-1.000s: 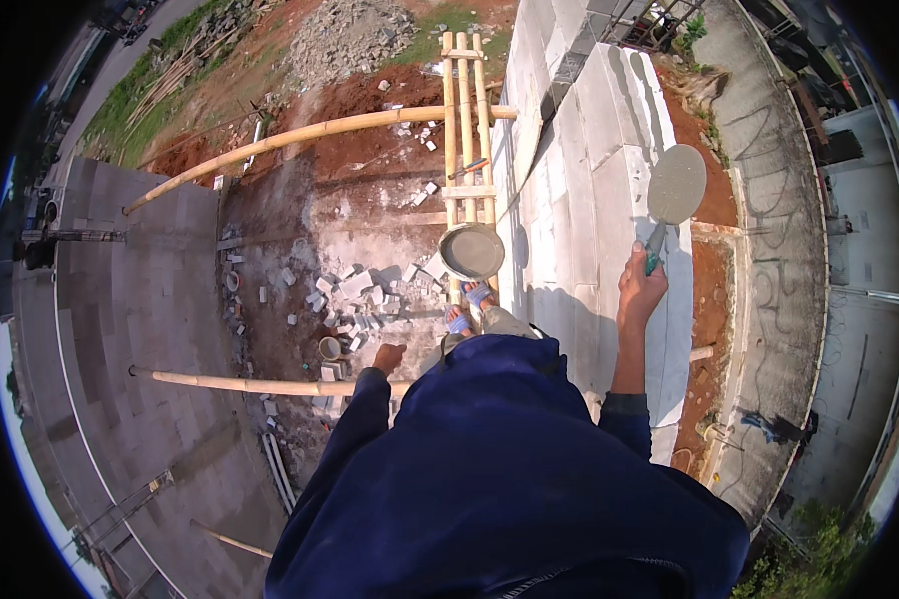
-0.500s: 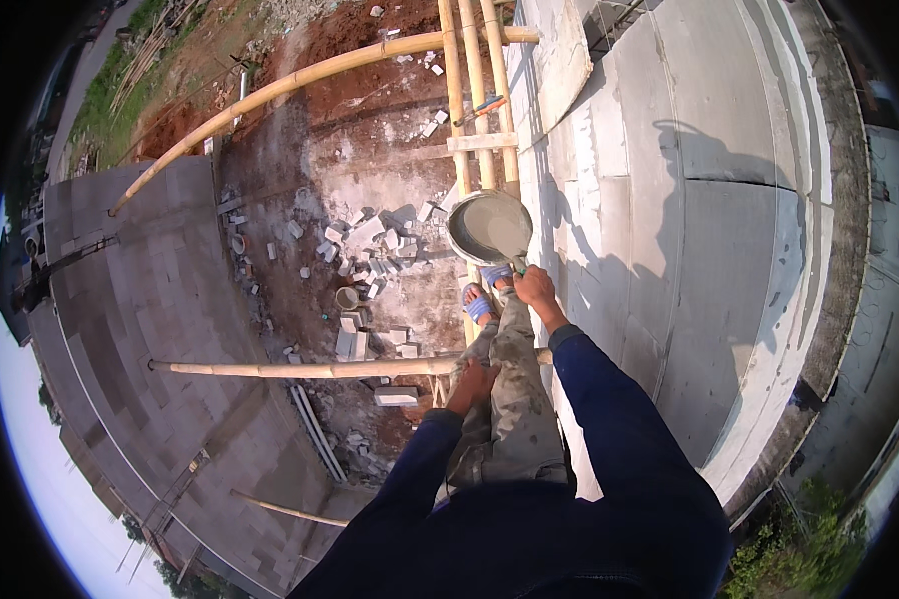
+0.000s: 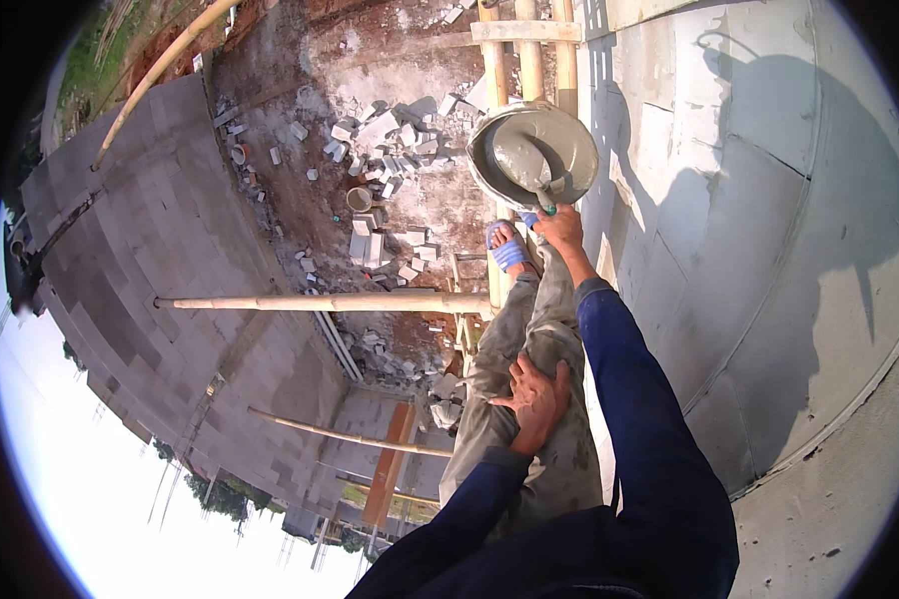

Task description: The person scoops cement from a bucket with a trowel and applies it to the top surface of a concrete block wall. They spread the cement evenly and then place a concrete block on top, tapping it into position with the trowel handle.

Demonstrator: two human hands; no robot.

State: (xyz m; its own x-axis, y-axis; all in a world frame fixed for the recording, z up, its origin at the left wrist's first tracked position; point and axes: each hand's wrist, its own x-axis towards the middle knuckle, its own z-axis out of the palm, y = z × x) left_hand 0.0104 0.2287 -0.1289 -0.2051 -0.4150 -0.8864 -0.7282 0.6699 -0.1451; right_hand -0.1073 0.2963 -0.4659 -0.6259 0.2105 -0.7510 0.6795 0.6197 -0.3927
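Fingers of the right hand [image 3: 563, 230] wrap the green handle of the trowel [image 3: 544, 190]; those of the left hand [image 3: 537, 401] spread over a trouser leg [image 3: 491, 374]. A second ago the trowel stood raised above the block wall [image 3: 659, 290]; now it dips into the bucket [image 3: 477, 172], which holds wet grey mortar [image 3: 515, 152]. A smaller pail [image 3: 359, 200] sits below by rubble [image 3: 395, 140], its contents unclear.

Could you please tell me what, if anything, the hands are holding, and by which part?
The right hand holds a trowel by its green handle; the left hand holds nothing, resting spread on the trousers.
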